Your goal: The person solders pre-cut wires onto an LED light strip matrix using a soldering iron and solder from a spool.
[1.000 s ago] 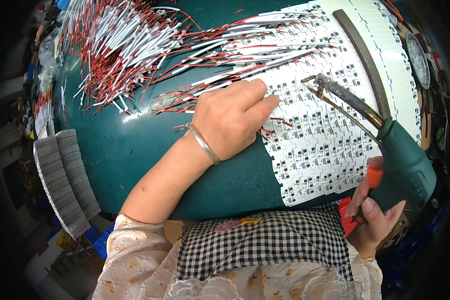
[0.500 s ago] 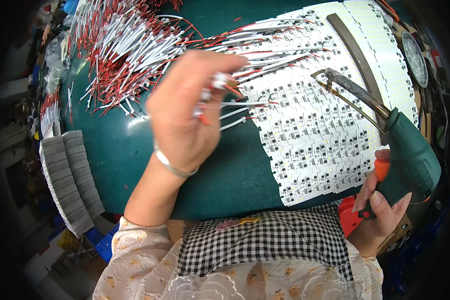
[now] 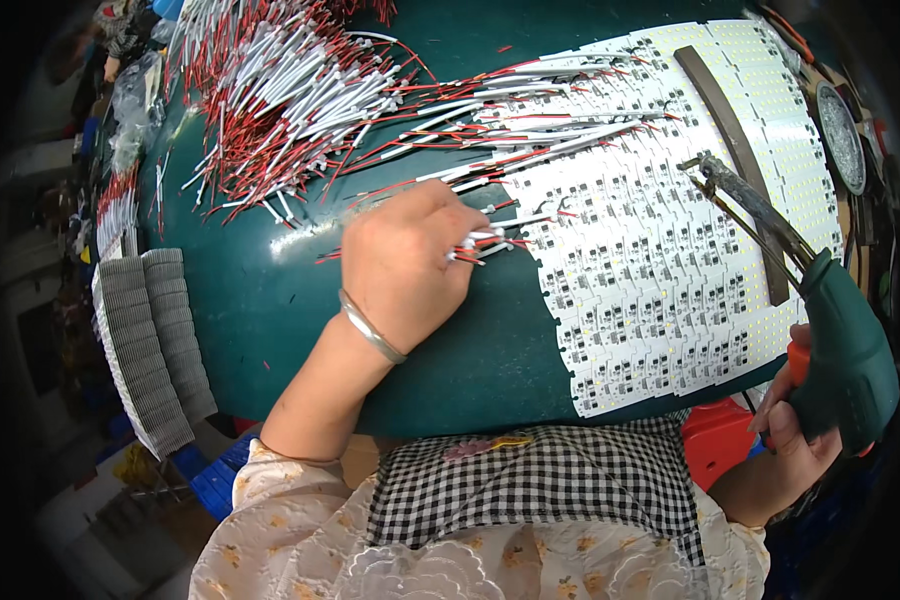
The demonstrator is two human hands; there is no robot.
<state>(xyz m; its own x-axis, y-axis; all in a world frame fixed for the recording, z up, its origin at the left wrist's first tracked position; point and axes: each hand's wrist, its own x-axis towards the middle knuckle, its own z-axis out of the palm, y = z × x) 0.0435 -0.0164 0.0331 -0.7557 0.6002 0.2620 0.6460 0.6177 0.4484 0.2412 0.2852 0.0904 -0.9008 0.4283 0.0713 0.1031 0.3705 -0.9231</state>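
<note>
My left hand [image 3: 402, 262], a metal bangle on its wrist, is closed low over the green table, left of the circuit boards. A few short white wires [image 3: 478, 243] with red ends stick out from its fingers toward the boards' left edge. On the right, my right hand [image 3: 795, 445] grips a green soldering gun [image 3: 848, 350] with an orange trigger. The gun's tip [image 3: 705, 170] hangs above the sheet of white circuit boards [image 3: 640, 270], which carry rows of small black parts. Several wires [image 3: 570, 135] lie with their ends on the boards' upper left part.
A large heap of red and white wires [image 3: 290, 100] covers the table's far left. A dark curved bar [image 3: 735, 150] rests across the boards. A round metal tin [image 3: 840, 138] stands at the far right. Stacked grey-white strips [image 3: 135, 345] sit at the left edge.
My left hand has come down and slightly right, bringing the wires near the boards' left edge. The soldering gun sits a little farther right and lower in view, still in my right hand.
</note>
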